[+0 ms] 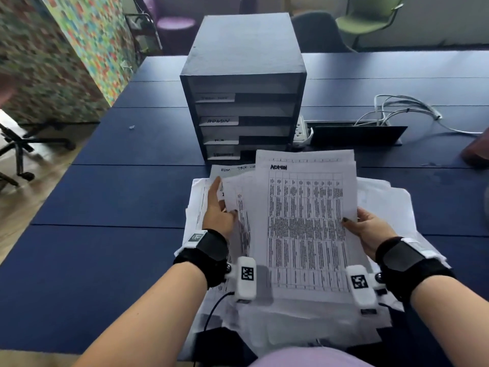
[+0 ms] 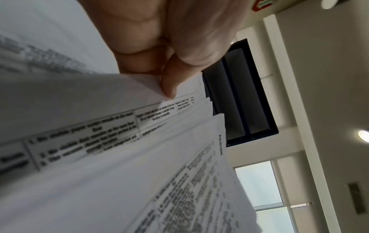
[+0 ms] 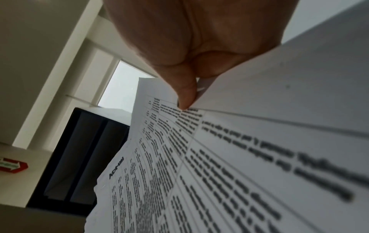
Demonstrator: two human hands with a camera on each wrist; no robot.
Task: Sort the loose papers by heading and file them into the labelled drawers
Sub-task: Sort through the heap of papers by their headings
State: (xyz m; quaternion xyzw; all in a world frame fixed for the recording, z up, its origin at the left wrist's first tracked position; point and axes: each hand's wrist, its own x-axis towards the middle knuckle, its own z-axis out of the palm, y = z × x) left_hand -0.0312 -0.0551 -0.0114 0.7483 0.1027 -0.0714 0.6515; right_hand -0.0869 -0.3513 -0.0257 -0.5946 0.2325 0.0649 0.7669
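A dark blue drawer unit (image 1: 243,102) stands on the blue table (image 1: 119,194), its stacked drawers carrying white labels, one reading ADMIN (image 1: 218,121). My right hand (image 1: 367,229) pinches the right edge of a printed table sheet headed ADMIN (image 1: 304,221), thumb on its face, with more sheets behind it. My left hand (image 1: 219,207) holds a fanned bunch of other sheets (image 1: 243,229) just to its left, thumb on top and forefinger stretched up. A loose paper pile (image 1: 383,207) lies beneath both. The wrist views show each thumb (image 2: 169,88) (image 3: 185,97) pressed on paper, with the drawer unit (image 2: 239,94) (image 3: 79,157) behind.
A black cable box (image 1: 357,133) with a power strip and white cables (image 1: 404,109) sits to the right of the drawers. A brown object (image 1: 476,152) shows at the right edge. A green chair (image 1: 370,19) and purple stool (image 1: 174,25) stand beyond the table, an office chair base (image 1: 21,147) to the left.
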